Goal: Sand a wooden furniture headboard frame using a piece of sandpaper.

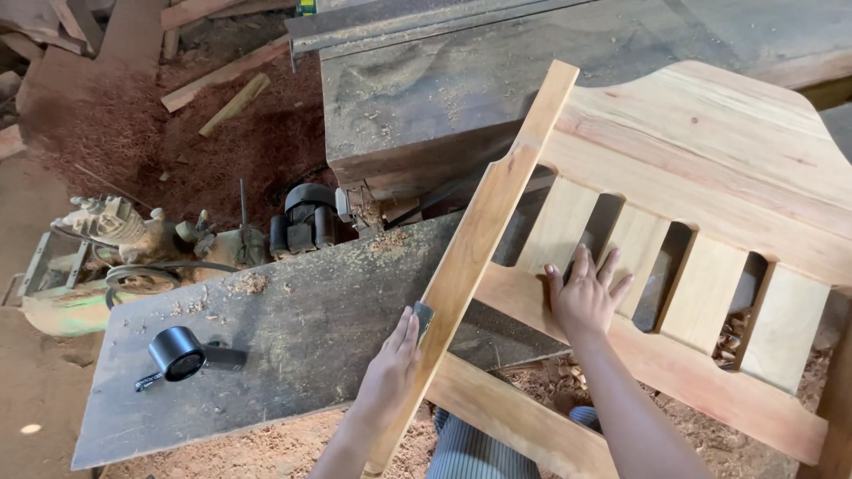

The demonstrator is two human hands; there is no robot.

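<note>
Sawdust covers the workshop floor [222,133] around a dark, dusty worktop [293,346].

Head view: a slatted wooden chair back [692,222] lies tilted across the worktop's right end. Its side post [479,231] runs long-axis from near-left to far-right. The left hand [390,372] presses a small piece of sandpaper [424,316] against the post's left edge, grip closed flat on it. The right hand [584,297], fingers spread wide, rests flat on the lower rail [524,297], holding nothing. A black cylinder [177,353] lies well apart, left.

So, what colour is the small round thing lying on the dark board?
Black, with a shiny rim; the head view shows it, left of the left hand.
</note>
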